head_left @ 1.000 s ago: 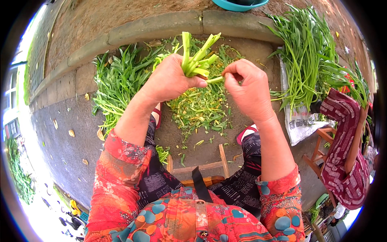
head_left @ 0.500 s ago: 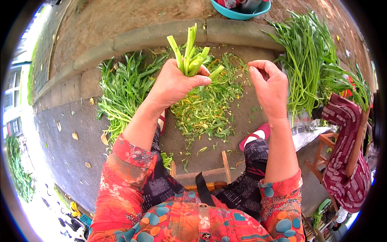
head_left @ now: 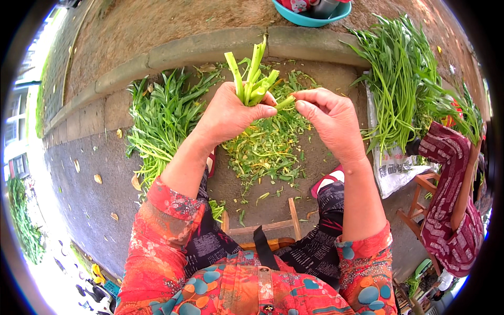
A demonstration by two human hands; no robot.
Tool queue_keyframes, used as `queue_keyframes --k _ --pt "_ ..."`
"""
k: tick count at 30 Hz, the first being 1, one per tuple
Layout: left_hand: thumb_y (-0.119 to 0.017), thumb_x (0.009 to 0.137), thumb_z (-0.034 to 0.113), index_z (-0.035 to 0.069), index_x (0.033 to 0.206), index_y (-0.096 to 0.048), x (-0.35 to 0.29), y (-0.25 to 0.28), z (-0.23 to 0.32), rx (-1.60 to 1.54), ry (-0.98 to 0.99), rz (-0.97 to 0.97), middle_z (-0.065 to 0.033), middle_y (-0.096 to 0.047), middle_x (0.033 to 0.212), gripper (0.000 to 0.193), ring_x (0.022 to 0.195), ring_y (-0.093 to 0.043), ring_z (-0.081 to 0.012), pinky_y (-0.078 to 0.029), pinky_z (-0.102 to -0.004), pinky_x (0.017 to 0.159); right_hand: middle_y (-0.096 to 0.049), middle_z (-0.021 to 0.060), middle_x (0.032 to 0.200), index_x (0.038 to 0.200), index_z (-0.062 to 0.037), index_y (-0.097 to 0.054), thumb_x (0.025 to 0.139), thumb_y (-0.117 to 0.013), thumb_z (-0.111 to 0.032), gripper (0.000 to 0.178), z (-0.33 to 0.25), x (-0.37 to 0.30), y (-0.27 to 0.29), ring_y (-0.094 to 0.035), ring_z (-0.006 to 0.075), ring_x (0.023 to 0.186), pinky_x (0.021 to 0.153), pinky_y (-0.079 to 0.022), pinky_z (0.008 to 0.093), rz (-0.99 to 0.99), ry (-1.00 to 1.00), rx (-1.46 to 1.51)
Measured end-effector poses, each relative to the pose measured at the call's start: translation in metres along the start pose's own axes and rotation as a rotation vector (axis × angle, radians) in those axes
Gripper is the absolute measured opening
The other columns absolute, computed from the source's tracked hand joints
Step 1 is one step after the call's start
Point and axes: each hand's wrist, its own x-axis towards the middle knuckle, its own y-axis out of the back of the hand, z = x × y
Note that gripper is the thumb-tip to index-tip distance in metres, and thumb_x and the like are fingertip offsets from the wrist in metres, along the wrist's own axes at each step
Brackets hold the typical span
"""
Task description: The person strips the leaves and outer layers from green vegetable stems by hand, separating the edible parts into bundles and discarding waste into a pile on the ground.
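Between the knees, over bare ground: left hand (head_left: 228,115) fisted around a bunch of pale green stems (head_left: 253,79), cut ends up, so single stalks stand free to be picked at. Right hand (head_left: 328,118) pinches one stalk tip (head_left: 285,102) between thumb and forefinger, just beside the left thumb. Directly under both hands, a scatter of torn leaf trimmings (head_left: 265,149). Left of the left hand, a heap of leafy greens (head_left: 160,118); right of the right hand, long stalks on a sack (head_left: 401,79). Teal basin (head_left: 310,18) beyond the kerb.

The teal basin (head_left: 310,20) is cut off by the top edge.
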Motion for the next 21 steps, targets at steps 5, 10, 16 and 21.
queue_keyframes --k 5,10,16,21 --pt "-0.075 0.076 0.005 0.001 0.087 -0.067 0.001 -0.001 -0.003 -0.046 -0.019 -0.024 0.0010 -0.065 0.081 0.014 0.076 -0.057 -0.0082 -0.047 -0.0255 0.071 -0.060 -0.0034 0.074 0.092 0.0019 -0.068 0.084 -0.066 -0.008 0.012 0.001 -0.001 -0.004 -0.049 0.0028 0.065 0.056 -0.040 0.0205 -0.007 -0.050 0.038" --pt "-0.075 0.076 0.006 0.001 0.088 -0.067 0.001 -0.004 -0.002 0.003 -0.017 -0.018 0.0007 -0.065 0.082 0.015 0.076 -0.058 -0.0080 -0.047 -0.0251 0.071 -0.057 -0.0052 0.072 0.090 0.0019 -0.066 0.086 -0.064 -0.008 0.011 0.007 0.000 -0.006 -0.047 0.0015 0.063 0.054 -0.038 0.0188 0.002 -0.127 0.175" --pt "-0.077 0.073 0.004 0.000 0.088 -0.068 -0.001 -0.011 -0.001 -0.043 0.002 0.044 -0.0010 -0.067 0.081 0.018 0.072 -0.059 -0.0083 -0.048 -0.0252 0.066 -0.060 -0.0019 0.069 0.086 0.0031 -0.065 0.084 -0.062 -0.011 0.014 0.011 0.000 -0.007 -0.050 0.0028 0.063 0.055 -0.042 0.0212 0.092 -0.131 0.058" --pt "-0.078 0.071 0.004 0.001 0.086 -0.069 -0.002 -0.016 -0.001 0.106 -0.004 0.097 -0.0016 -0.067 0.077 0.017 0.070 -0.060 -0.0083 -0.049 -0.0249 0.065 -0.062 0.0056 0.067 0.083 0.0034 -0.064 0.082 -0.062 -0.012 0.015 0.014 0.001 -0.007 -0.054 0.0073 0.061 0.057 -0.045 0.0261 0.122 -0.123 -0.128"
